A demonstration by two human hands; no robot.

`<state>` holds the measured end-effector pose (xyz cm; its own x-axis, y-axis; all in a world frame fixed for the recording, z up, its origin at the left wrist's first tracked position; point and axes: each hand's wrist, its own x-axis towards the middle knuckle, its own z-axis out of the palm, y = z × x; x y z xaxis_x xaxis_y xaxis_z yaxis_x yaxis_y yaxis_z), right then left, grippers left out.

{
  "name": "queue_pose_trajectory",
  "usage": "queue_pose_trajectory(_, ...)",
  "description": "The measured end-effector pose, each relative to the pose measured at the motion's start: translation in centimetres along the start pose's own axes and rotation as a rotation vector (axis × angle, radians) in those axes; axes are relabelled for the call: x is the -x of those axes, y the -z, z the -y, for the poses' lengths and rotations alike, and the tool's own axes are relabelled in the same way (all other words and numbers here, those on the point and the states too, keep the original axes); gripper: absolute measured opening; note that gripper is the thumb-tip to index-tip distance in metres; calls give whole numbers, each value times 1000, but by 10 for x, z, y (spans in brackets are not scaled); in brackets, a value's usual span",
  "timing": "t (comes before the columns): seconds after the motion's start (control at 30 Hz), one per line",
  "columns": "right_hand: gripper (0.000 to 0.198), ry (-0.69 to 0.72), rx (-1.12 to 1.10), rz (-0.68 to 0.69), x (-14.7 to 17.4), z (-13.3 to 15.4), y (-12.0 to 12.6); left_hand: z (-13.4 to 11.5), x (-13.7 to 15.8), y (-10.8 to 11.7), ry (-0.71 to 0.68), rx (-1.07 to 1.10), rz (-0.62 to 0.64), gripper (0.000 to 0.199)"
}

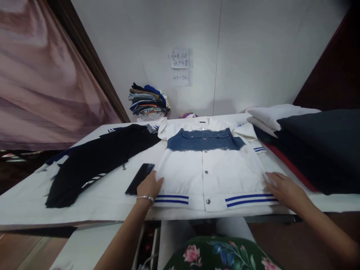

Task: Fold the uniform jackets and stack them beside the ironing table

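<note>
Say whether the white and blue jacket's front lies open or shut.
Shut: on the jacket, the two halves meet along a line of buttons. Whether every button is fastened, I cannot tell.

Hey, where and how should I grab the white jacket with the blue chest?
I'd probably take the jacket by both ends of its striped hem, coming from left and right: it lies spread flat, front up, hem nearest you.

The head camera is looking forward and down, close over the jacket (pixel 180 165). It is facing the wall (pixel 258 56) beyond the table (pixel 104 204).
</note>
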<state>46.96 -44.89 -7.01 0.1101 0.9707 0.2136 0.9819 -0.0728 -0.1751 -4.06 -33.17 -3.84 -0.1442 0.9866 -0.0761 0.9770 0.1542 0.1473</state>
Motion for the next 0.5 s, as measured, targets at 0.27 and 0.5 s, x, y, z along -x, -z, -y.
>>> queue_pose_trajectory(0.27,58,376,-255,50,-105,101,-7,-97,-60,3,-599,-77,-187,49)
queue_pose_trajectory(0.5,64,-48,109,210,-156,57,-55,-89,-113,-27,-233,-117,70,72)
